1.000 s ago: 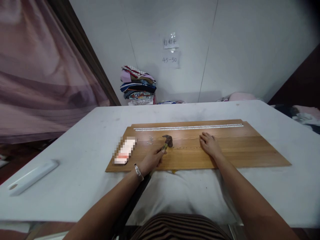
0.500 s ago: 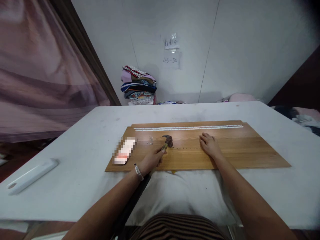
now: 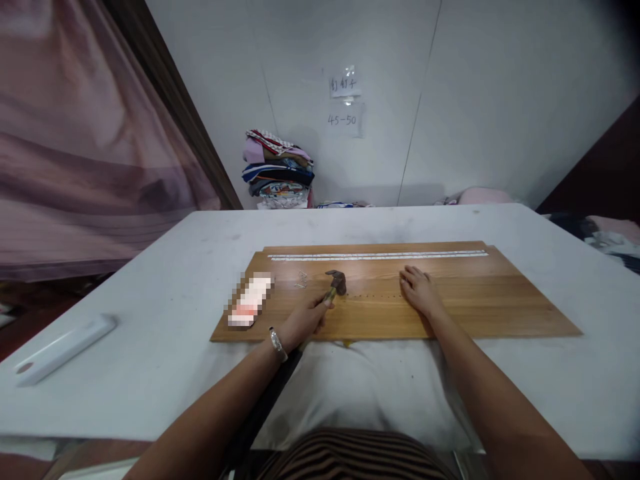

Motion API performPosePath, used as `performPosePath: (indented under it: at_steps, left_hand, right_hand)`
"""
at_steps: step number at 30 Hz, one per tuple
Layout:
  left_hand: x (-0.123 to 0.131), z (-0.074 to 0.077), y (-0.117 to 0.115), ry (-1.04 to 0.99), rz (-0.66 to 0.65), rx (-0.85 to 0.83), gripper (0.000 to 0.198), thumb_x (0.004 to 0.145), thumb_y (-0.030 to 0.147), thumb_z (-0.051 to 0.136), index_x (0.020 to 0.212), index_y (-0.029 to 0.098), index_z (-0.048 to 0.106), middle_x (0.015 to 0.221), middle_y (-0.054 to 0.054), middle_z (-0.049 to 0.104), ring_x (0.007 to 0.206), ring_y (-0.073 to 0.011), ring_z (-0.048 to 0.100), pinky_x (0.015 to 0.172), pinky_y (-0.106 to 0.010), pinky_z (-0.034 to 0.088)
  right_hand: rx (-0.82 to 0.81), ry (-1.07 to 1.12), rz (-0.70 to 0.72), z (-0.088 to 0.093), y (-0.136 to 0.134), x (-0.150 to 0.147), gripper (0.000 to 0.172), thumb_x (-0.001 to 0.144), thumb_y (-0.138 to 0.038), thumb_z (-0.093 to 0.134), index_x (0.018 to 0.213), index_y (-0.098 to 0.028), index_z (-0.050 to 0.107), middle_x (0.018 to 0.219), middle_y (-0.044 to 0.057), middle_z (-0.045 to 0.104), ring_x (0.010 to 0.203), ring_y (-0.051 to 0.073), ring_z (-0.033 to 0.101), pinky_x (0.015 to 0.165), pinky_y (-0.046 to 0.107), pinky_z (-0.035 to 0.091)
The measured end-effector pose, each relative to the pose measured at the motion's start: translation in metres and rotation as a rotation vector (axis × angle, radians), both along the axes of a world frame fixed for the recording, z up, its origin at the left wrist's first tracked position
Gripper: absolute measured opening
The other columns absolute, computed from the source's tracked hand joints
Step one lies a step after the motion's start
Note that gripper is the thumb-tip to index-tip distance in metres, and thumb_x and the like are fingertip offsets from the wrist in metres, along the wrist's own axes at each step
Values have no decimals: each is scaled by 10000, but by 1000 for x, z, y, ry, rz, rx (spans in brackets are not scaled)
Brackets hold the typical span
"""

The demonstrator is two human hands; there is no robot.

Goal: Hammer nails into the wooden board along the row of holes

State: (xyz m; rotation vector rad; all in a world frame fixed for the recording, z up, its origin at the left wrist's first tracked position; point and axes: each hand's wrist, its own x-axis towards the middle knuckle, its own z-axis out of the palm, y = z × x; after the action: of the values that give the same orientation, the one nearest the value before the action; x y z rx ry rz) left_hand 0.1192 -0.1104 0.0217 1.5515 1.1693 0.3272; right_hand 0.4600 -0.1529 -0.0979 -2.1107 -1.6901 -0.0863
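Note:
My left hand point(image 3: 306, 317) is wrapped round the handle of a claw hammer point(image 3: 339, 283). The hammer head is over the wooden board point(image 3: 480, 300), at the left end of a row of small dark nail heads or marks point(image 3: 373, 296). My right hand point(image 3: 419, 288) lies on the board at the right end of that row, fingers stretched out and holding nothing. A few loose nails point(image 3: 301, 284) lie on the board left of the hammer head. Two white measuring strips point(image 3: 380, 256) run along the board's far side.
A blurred-out phone-like rectangle point(image 3: 251, 300) rests on the board's left end. On the white table point(image 3: 160, 293) a long white plastic object point(image 3: 65, 350) lies at far left. Folded clothes point(image 3: 278, 170) are stacked behind the table by the wall, below taped paper notes point(image 3: 345, 120).
Almost nothing differs. The view has shifted very slightly; the hammer and both hands stay in practically the same places.

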Motion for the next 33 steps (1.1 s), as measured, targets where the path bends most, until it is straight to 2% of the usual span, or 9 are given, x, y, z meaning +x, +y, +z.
performPosePath:
  at_steps: [13, 18, 33]
  left_hand:
    - [-1, -2, 1, -8, -8, 27, 464, 840, 564, 513, 983, 139, 632, 521, 59, 462, 450, -94, 427, 460, -211, 338]
    - [0, -4, 2, -24, -6, 13, 452, 844, 547, 515, 993, 134, 625, 515, 63, 465, 441, -92, 420, 453, -211, 346]
    - [1, 1, 2, -24, -11, 17, 436, 846, 527, 508, 982, 128, 618, 527, 59, 473, 450, -92, 429, 450, -211, 351]
  right_hand:
    - [-2, 3, -17, -2, 0, -1, 399, 970, -303, 396, 1231, -209, 682, 1416, 131, 594, 1323, 259, 503, 1089, 479, 339]
    - [-6, 17, 8, -3, 0, 1, 407, 967, -293, 390, 1224, -173, 682, 1405, 144, 600, 1330, 255, 497, 1093, 468, 338]
    - [-3, 24, -11, -3, 0, 1, 402, 966, -308, 402, 1231, -200, 684, 1415, 132, 595, 1333, 259, 498, 1099, 477, 339]
